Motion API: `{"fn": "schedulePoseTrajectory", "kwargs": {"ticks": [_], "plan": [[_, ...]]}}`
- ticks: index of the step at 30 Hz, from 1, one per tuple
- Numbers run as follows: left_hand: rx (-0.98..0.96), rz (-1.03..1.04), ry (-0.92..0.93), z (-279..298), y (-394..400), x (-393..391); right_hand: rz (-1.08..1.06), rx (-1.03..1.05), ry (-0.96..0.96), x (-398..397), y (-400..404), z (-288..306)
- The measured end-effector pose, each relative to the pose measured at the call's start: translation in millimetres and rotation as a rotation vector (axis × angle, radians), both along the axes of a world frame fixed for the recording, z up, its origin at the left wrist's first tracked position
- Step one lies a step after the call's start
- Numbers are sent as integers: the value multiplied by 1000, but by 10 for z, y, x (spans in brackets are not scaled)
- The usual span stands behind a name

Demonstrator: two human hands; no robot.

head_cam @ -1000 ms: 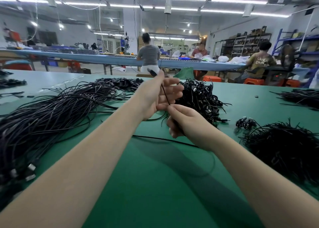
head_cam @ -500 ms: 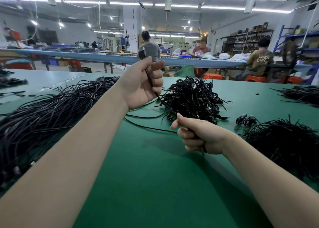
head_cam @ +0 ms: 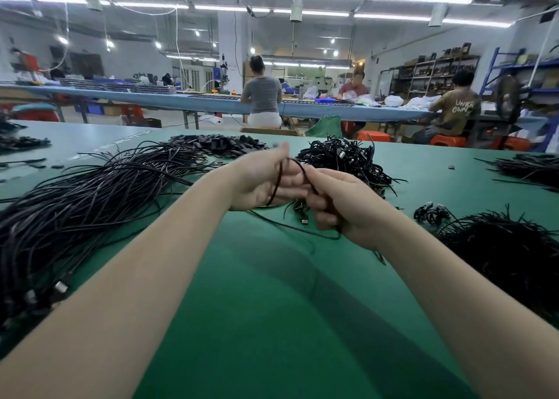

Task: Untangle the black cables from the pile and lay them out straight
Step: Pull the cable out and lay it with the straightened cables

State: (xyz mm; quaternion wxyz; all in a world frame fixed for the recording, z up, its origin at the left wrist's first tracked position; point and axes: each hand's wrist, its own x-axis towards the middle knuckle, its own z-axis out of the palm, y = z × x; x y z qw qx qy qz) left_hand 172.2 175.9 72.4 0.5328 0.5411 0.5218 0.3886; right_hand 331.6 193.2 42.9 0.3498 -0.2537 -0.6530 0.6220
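The left hand [head_cam: 263,181] and right hand [head_cam: 338,205] meet above the green bench [head_cam: 272,292], both gripping one thin black cable [head_cam: 295,164] looped between them, just near of the tangled black cable pile [head_cam: 348,159], with straightened black cables [head_cam: 90,202] lying left.

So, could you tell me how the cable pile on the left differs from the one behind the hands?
The left pile is long strands lying roughly parallel; the far pile is a tight knotted heap. The left pile spreads wide, the far pile is compact. Both are black cables on the green table.
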Motion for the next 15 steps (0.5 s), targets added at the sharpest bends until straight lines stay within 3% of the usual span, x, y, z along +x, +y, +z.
{"fn": "schedulePoseTrajectory", "kwargs": {"ticks": [3, 5, 7, 9, 11, 13, 15], "plan": [[159, 193, -343, 104, 50, -25, 196, -44, -100, -57, -46, -157], [194, 153, -556, 213, 10, -78, 285, -68, -226, -61, -46, -284], [209, 44, -619, 303, -88, -140, 210, -72, -292, -48, -16, -353], [184, -124, -540, 355, -182, -199, -23, 68, -371, -11, 30, -345], [107, -314, -350, 360, -253, -243, -291, 361, -490, 36, 73, -286], [-10, -388, -5, 301, -263, -233, -477, 559, -481, 59, 106, -200], [-105, -323, 316, 227, -219, -173, -568, 614, -389, 64, 125, -85]]}}
